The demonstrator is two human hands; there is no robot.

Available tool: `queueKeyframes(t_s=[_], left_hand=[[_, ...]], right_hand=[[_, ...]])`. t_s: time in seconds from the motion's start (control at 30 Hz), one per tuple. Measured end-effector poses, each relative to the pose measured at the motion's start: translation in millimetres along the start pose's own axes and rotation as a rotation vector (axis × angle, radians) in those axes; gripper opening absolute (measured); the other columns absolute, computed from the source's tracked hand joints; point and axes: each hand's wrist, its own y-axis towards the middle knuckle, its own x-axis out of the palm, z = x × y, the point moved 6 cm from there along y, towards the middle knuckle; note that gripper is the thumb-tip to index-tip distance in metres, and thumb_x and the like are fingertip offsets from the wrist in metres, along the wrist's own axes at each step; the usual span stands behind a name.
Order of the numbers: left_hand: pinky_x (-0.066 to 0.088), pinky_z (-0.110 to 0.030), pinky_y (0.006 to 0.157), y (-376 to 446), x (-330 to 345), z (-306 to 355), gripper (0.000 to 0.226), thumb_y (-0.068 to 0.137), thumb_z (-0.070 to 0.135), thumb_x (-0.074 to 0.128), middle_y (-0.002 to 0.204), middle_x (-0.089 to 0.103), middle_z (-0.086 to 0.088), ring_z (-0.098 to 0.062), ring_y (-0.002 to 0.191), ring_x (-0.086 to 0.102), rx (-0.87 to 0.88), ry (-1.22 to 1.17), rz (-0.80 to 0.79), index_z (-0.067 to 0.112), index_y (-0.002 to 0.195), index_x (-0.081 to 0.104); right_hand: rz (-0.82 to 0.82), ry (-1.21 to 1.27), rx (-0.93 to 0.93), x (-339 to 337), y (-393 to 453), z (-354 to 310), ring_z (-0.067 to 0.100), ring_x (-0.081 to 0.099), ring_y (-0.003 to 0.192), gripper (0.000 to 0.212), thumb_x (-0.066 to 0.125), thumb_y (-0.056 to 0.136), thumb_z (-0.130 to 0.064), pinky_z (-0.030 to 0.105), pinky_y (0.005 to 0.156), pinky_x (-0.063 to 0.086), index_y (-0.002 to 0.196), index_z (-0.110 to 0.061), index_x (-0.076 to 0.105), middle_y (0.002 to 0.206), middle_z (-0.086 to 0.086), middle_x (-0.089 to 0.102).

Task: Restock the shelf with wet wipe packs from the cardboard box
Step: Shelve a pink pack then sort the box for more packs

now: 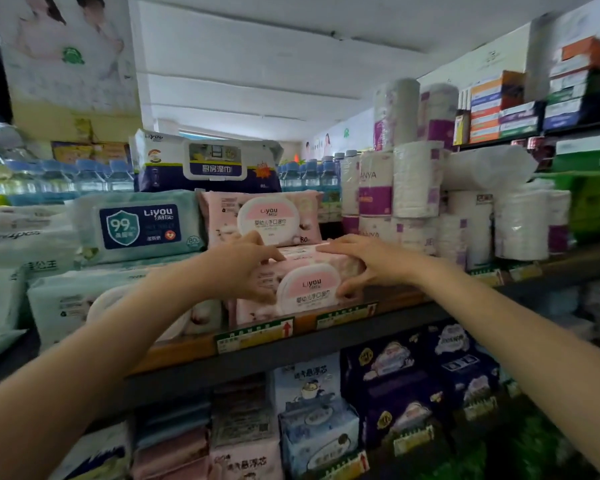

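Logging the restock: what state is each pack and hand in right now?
Front pink pack: upright on shelf edge, lid closed, gripped at both ends.
Rear pink pack: upright behind, lid closed.
Teal pack: standing, untouched.
Left hand: gripping front pack.
Right hand: gripping front pack.

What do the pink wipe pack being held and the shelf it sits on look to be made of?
Pink wipe pack: soft plastic film, slightly glossy, since it creases and dents under the left hand and right hand. Its white-pink lid looks like rigid moulded plastic. Shelf: probably painted grey metal along the front edge; the orange-brown board on top could be wood or laminate.
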Motion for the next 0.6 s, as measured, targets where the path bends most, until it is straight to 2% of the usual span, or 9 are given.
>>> queueKeyframes(t_s=[0.07,0.13,0.2,0.27,0.37,0.5,0.6], left_hand=[[0.037,-0.038,0.105,-4.4,-1.9,8.0,0.058,0.084,0.045,0.059,0.131,0.041,-0.004,-0.023,0.120,0.039,-0.022,0.113,0.029,0.027,0.135,0.040],[0.037,-0.040,0.104,-9.8,-12.5,28.5,0.051,0.087,0.044,0.055,0.133,0.041,-0.006,-0.025,0.122,0.037,0.034,0.142,0.160,0.024,0.132,0.043],[0.035,-0.041,0.104,-12.9,-19.5,67.4,0.045,0.089,0.040,0.051,0.133,0.041,-0.006,-0.026,0.123,0.035,0.180,0.043,0.292,0.023,0.130,0.044],[0.037,-0.041,0.102,-14.2,-9.6,124.7,0.044,0.088,0.042,0.049,0.128,0.045,-0.006,-0.027,0.118,0.039,0.380,-0.024,0.311,0.023,0.128,0.046],[0.040,-0.045,0.098,-22.4,33.2,225.7,0.042,0.089,0.041,0.051,0.122,0.047,-0.007,-0.030,0.114,0.043,0.633,-0.126,0.168,0.022,0.126,0.049],[0.045,-0.038,0.093,-81.3,109.6,378.3,0.041,0.089,0.035,0.054,0.121,0.053,-0.013,-0.032,0.113,0.051,0.950,-0.213,-0.091,0.015,0.125,0.052],[0.046,-0.033,0.091,-163.9,160.1,483.6,0.039,0.089,0.031,0.055,0.120,0.055,-0.010,-0.029,0.111,0.055,1.202,-0.192,-0.253,0.013,0.123,0.052]], right_hand=[[0.106,0.061,0.026,-3.0,-19.8,-5.4,0.016,0.036,0.130,0.064,0.059,0.083,-0.047,0.024,0.101,0.029,0.141,-0.030,0.036,0.145,-0.002,0.035],[0.242,0.110,0.073,-8.8,-50.2,-10.4,0.014,0.039,0.126,0.054,0.054,0.087,-0.045,0.022,0.097,0.030,0.137,-0.027,0.043,0.140,-0.001,0.040],[0.287,0.193,0.165,-10.0,-93.7,-11.0,0.008,0.042,0.116,0.046,0.052,0.090,-0.043,0.021,0.092,0.033,0.132,-0.026,0.047,0.133,-0.002,0.043],[0.243,0.215,0.322,-1.8,-149.9,-4.0,0.009,0.047,0.112,0.042,0.050,0.091,-0.043,0.021,0.087,0.038,0.130,-0.026,0.048,0.131,-0.002,0.043],[0.156,0.154,0.595,21.5,-262.7,9.3,0.012,0.049,0.111,0.042,0.048,0.093,-0.041,0.021,0.084,0.039,0.131,-0.023,0.048,0.128,0.000,0.048],[-0.077,0.191,1.120,78.7,-480.4,5.0,0.018,0.049,0.120,0.043,0.049,0.094,-0.036,0.021,0.090,0.038,0.131,-0.016,0.048,0.129,0.002,0.052],[-0.065,0.289,1.468,114.9,-645.1,-35.7,0.022,0.053,0.118,0.038,0.051,0.094,-0.029,0.021,0.087,0.043,0.125,-0.008,0.052,0.124,0.006,0.057]])
